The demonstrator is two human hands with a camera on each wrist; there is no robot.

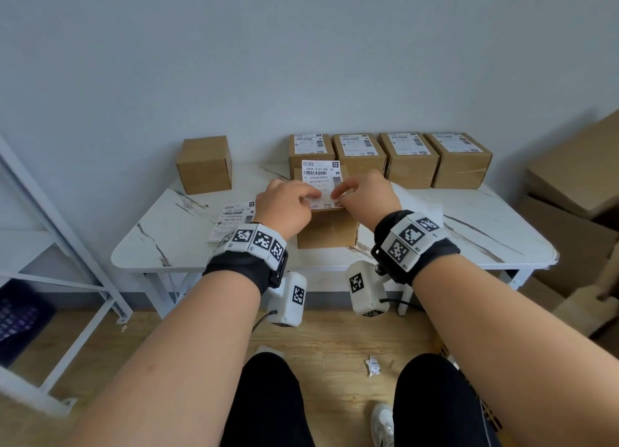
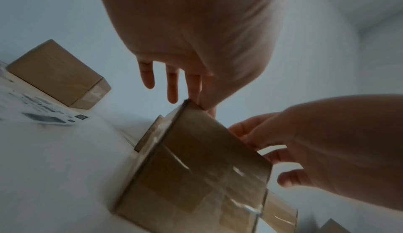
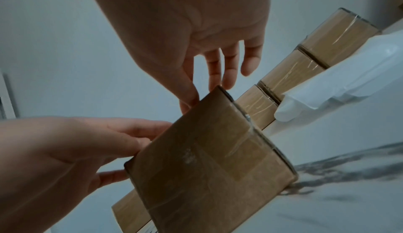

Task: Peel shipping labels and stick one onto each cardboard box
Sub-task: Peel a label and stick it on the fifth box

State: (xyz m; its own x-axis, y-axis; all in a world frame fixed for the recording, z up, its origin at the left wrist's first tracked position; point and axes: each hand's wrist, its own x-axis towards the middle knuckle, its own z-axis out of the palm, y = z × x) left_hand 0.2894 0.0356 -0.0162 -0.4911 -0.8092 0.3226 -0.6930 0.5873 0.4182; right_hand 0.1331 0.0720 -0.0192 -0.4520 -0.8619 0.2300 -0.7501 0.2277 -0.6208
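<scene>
A taped cardboard box [image 1: 326, 229] stands at the middle front of the white marble table [image 1: 167, 245]. A white shipping label [image 1: 321, 177] lies on its top. Both hands rest on the label's near half. My left hand [image 1: 306, 197] lays its fingers across the label from the left, and my right hand [image 1: 341, 192] touches it from the right. In the left wrist view the left fingers [image 2: 172, 85] are straight, with the thumb at the top edge of the box [image 2: 196, 167]. The right wrist view shows the right fingers [image 3: 229, 67] straight above the box [image 3: 207, 159].
One unlabelled box [image 1: 204, 165] sits at the back left. Several labelled boxes [image 1: 408, 155] line the back right. A spare label sheet [image 1: 234, 219] lies left of my hands and white backing paper [image 1: 418, 202] lies to the right. Big cartons [image 1: 576, 185] stand right, a metal rack [image 1: 50, 229] left.
</scene>
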